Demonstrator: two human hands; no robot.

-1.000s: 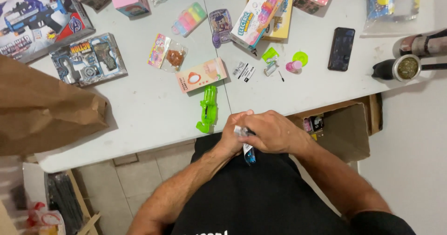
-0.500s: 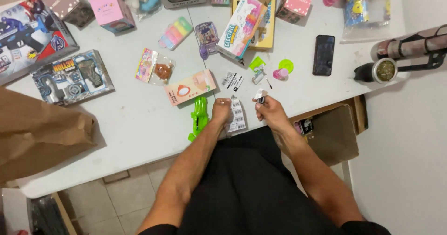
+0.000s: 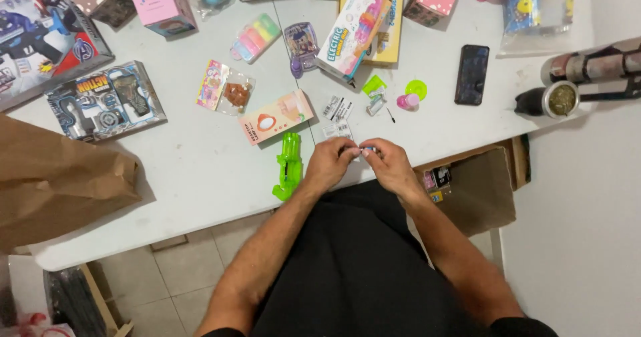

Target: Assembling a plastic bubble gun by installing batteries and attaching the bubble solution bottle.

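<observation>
A small item (image 3: pixel 366 151), too tiny to identify, is pinched between the fingertips of the left hand (image 3: pixel 330 163) and right hand (image 3: pixel 390 166), both grips pressed together, at the white desk's (image 3: pixel 200 170) near edge, just beside a green toy (image 3: pixel 288 166).

A white table (image 3: pixel 200 170) carries a green toy gun (image 3: pixel 288 166), a black phone (image 3: pixel 472 74), a brown paper bag (image 3: pixel 53 177), boxed toys, small packets and a pink cube box (image 3: pixel 162 4).
</observation>
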